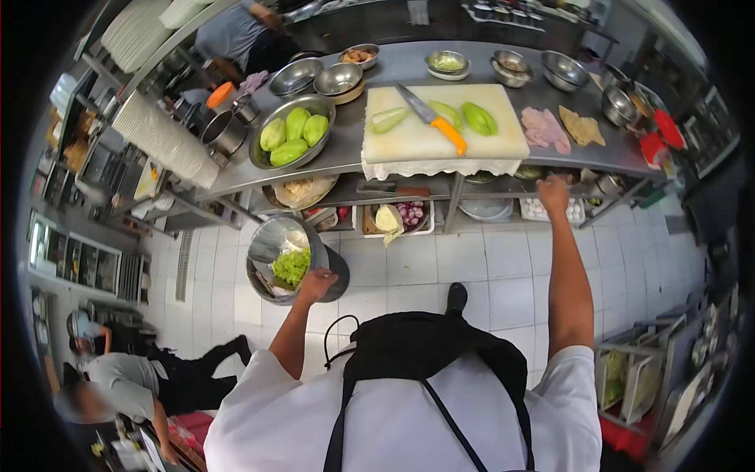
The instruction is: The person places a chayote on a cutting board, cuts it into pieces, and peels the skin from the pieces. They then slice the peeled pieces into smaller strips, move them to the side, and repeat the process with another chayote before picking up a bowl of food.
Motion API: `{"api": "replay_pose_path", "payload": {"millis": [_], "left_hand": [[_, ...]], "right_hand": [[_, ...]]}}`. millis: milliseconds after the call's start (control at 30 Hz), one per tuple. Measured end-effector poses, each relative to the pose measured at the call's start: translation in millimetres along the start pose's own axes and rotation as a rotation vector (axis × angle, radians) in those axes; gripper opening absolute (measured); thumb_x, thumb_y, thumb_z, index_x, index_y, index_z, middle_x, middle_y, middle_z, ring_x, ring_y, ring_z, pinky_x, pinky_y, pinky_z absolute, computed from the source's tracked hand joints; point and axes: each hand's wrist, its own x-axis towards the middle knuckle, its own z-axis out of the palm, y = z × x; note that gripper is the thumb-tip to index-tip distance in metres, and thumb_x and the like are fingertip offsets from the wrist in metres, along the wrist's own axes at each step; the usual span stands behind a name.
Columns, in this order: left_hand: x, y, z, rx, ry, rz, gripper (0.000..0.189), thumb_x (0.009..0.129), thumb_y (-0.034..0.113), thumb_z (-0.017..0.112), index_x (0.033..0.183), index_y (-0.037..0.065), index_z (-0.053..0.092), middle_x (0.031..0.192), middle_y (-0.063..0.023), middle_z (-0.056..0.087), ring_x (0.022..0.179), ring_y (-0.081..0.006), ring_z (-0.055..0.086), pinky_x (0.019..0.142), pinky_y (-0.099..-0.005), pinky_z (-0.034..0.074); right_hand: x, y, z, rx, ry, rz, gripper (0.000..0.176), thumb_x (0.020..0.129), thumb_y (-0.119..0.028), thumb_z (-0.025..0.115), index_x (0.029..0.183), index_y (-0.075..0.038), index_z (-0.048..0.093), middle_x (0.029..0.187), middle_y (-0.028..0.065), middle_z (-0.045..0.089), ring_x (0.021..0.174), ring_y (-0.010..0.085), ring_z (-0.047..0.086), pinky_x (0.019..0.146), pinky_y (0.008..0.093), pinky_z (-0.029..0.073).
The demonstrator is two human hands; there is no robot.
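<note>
My left hand [318, 285] is at the right rim of a waste bin [259, 256] holding green leaves [291, 267]; its fingers are too small to read clearly. My right hand [553, 194] is raised near the front edge of the steel table [338, 161], its fingers curled, with no object visible in it. On the white cutting board [393, 149] lie a knife with an orange handle [448, 135] and pale green chayotes [479, 119]. More chayotes [297, 123] fill a metal bowl [255, 149] left of the board. Pink cloth [544, 130] and yellowish cloth [582, 126] lie right of it.
Metal bowls [565, 71] line the table's back. The lower shelf holds an egg tray [535, 211] and a crate [366, 224] with purple onions. Stacked white plates [157, 138] stand left. One person [118, 377] is at lower left, another [228, 39] behind the table.
</note>
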Motion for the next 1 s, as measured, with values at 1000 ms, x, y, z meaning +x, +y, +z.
{"api": "replay_pose_path", "payload": {"millis": [1000], "left_hand": [[52,246,-30,-0.332,0.387,0.233,0.039,0.090,0.018,0.075,0.123,0.001,0.065,0.103,-0.0072,0.066,0.089,-0.0151,0.062,0.081,-0.0303,0.052]], "right_hand": [[284,-1,39,-0.184,-0.316,-0.234,0.031,0.089,-0.023,0.056,0.097,0.003,0.070,0.091,0.0275,0.070,0.084,0.0380,0.070,0.074,0.0469,0.053]]}}
